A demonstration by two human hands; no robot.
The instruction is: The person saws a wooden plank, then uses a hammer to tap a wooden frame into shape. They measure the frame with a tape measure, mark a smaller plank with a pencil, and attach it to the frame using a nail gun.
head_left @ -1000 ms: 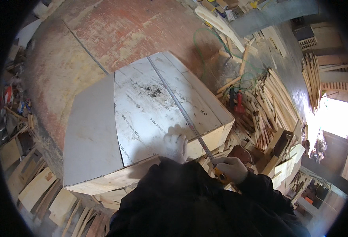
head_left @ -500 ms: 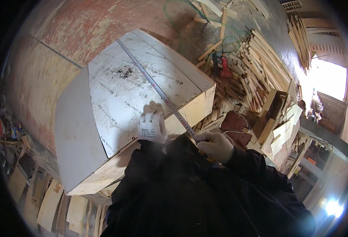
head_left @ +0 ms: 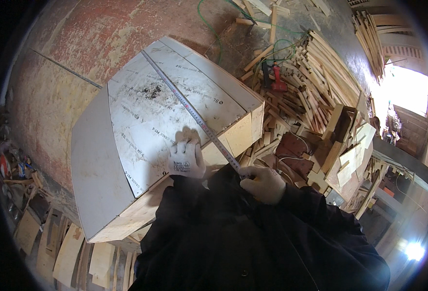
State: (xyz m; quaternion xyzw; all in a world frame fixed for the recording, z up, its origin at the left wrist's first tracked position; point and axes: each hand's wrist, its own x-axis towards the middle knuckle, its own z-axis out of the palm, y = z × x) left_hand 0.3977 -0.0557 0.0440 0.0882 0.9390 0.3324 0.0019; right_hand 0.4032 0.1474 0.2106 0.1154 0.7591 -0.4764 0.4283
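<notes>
A large wooden box or panel frame [head_left: 236,136] is in front of me, topped with printed white sheets [head_left: 141,123] bearing a dark smudge of dirt. Slantwise across the top runs the metal blade of a tape measure [head_left: 193,112], from the far edge to past the near edge. In a white work glove, my right hand [head_left: 265,184] is closed around the tape's near end; the case is mostly hidden in it. My left hand [head_left: 187,157], also gloved, lies with fingers extended on the sheet by the near edge, apart from the blade.
At the right are a heap of wood strips [head_left: 330,72], a red power tool [head_left: 277,80] and offcuts [head_left: 350,160]. A green hose [head_left: 214,31] curls on the floor beyond. Cut boards [head_left: 68,254] stand at the lower left. A bright opening [head_left: 408,89] shows far right.
My view has shifted slightly. The blade still lies across the top, with my right hand on its near end; my left hand stays on the sheet.
</notes>
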